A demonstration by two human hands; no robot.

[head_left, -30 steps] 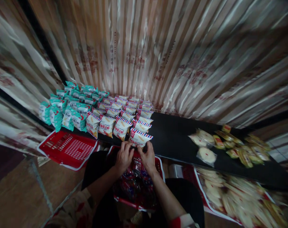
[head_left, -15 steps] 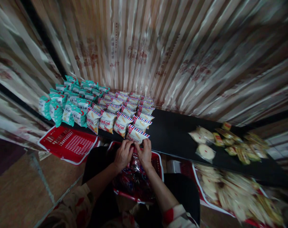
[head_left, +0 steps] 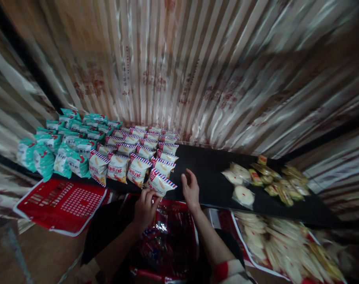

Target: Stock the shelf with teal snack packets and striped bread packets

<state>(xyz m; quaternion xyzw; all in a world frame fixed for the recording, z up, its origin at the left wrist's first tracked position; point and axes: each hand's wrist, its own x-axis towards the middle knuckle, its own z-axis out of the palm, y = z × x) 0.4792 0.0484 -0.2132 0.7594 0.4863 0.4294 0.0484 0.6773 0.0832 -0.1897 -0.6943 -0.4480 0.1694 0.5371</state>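
My left hand point(head_left: 144, 208) is closed on the lower edge of a white snack bag point(head_left: 160, 183) with a blue-and-red striped top. That bag leans at the front right corner of several rows of matching bags. To its right, my right hand point(head_left: 191, 191) is open over the black shelf point(head_left: 205, 169), thumb and fingers apart with nothing between them. Below both hands, a red basket point(head_left: 196, 240) between my knees holds several dark, shiny packets point(head_left: 163, 244).
Teal snack bags point(head_left: 74, 136) stand in rows on the shelf's left. Round white packaged cakes point(head_left: 243, 196) and yellow packets point(head_left: 288, 189) lie on its right. An upturned red basket point(head_left: 69, 205) is at lower left; a filled basket point(head_left: 241, 236) is at lower right. Wrinkled plastic sheeting point(head_left: 167, 63) hangs behind.
My right hand has let go of the front snack bag and moved right, its fingers opening. My left hand stays at the bag's lower edge. The view has shifted right and up.
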